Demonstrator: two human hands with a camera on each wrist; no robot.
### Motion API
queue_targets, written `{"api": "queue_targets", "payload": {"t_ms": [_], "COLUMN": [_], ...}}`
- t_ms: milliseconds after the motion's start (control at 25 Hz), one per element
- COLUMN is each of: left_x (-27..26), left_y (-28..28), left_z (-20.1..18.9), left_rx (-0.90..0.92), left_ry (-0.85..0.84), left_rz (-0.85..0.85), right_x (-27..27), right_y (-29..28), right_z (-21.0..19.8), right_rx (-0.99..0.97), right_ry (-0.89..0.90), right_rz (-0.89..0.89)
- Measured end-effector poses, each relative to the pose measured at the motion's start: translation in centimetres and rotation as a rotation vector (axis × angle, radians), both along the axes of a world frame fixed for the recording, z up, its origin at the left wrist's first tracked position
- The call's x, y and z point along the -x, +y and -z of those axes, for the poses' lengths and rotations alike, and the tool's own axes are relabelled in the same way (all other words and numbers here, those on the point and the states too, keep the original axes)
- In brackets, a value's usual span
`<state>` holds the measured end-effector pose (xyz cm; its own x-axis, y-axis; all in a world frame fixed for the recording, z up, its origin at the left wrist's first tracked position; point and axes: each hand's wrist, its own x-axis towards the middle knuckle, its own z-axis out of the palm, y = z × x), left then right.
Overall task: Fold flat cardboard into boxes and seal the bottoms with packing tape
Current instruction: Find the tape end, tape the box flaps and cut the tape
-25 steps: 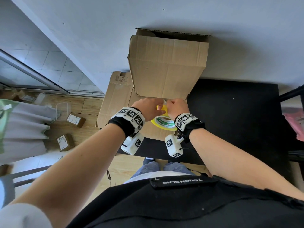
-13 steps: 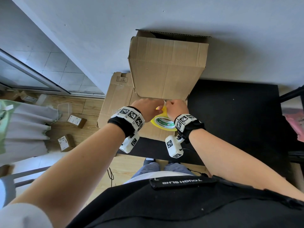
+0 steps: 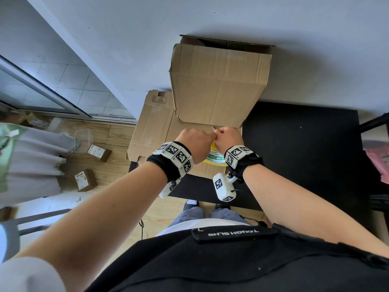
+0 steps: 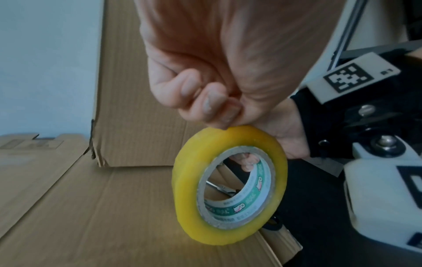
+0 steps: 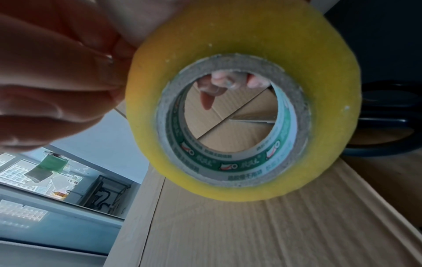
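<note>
Head view, hands: The left hand (image 3: 196,142) and the right hand (image 3: 228,140) met, knuckles touching, over the tape (image 3: 214,160). The fingers curled under, so their tips did not show here.
Head view, tape place: The tape hung just over the flat card (image 3: 155,131) at the left end of the black table (image 3: 299,148), just in front of the box (image 3: 216,85).
Head view, room: The box stood against the wall. The right half of the table lay bare. The card hung over the table's left edge.
Left wrist view, left fingers: They (image 4: 206,101) were curled tight on top of the roll (image 4: 228,184), likely picking at the loose end.
Left wrist view, right fingertip: One (image 4: 247,160) hooked inside the core.
Right wrist view, right fingers: They (image 5: 224,81) curled through the core and held the roll (image 5: 242,101) up. The pinch itself was blurred.
Step tip: I think the end should be peeled slowly, with the roll held still, so the tape did not split.
Watch out: Scissors (image 5: 253,120) seemed to lie on the card under the roll.
</note>
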<state>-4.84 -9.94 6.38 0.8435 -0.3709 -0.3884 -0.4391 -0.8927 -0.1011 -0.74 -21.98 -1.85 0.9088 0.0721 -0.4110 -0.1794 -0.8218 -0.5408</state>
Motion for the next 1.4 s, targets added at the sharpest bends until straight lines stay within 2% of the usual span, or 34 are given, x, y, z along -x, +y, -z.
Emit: {"api": "queue_targets", "payload": {"t_ms": [120, 240, 360, 520, 840, 1080, 1240, 1400], "left_x": [0.2, 0.3, 0.2, 0.2, -0.6, -0.7, -0.3, -0.3], "left_y": [0.6, 1.1, 1.9, 2.6, 2.9, 3.0, 3.5, 3.1], "left_z": [0.6, 1.1, 1.5, 2.1, 2.5, 2.1, 1.6, 1.3], "left_rx": [0.084, 0.153, 0.207, 0.386, 0.456, 0.378, 0.438, 0.417], "left_ry": [0.009, 0.007, 0.014, 0.13, 0.255, 0.254, 0.314, 0.282], "left_rz": [-0.049, -0.083, -0.157, -0.319, -0.286, -0.22, -0.224, -0.212], "right_x": [0.0, 0.4, 0.9, 1.3, 1.6, 2.2, 2.4, 2.4], "right_y": [0.1, 0.4, 0.6, 0.4, -0.3, -0.3, -0.2, -0.2], "right_z": [-0.4, -0.5, -1.2, -1.6, -1.4, -1.4, -1.5, -1.6], "right_rx": [-0.059, -0.031, -0.085, -0.106, -0.134, -0.108, -0.108, -0.109], "right_ry": [0.044, 0.014, -0.006, -0.02, 0.038, 0.032, 0.04, 0.031], "right_rz": [0.039, 0.063, 0.164, 0.189, 0.128, 0.096, 0.091, 0.093]}}
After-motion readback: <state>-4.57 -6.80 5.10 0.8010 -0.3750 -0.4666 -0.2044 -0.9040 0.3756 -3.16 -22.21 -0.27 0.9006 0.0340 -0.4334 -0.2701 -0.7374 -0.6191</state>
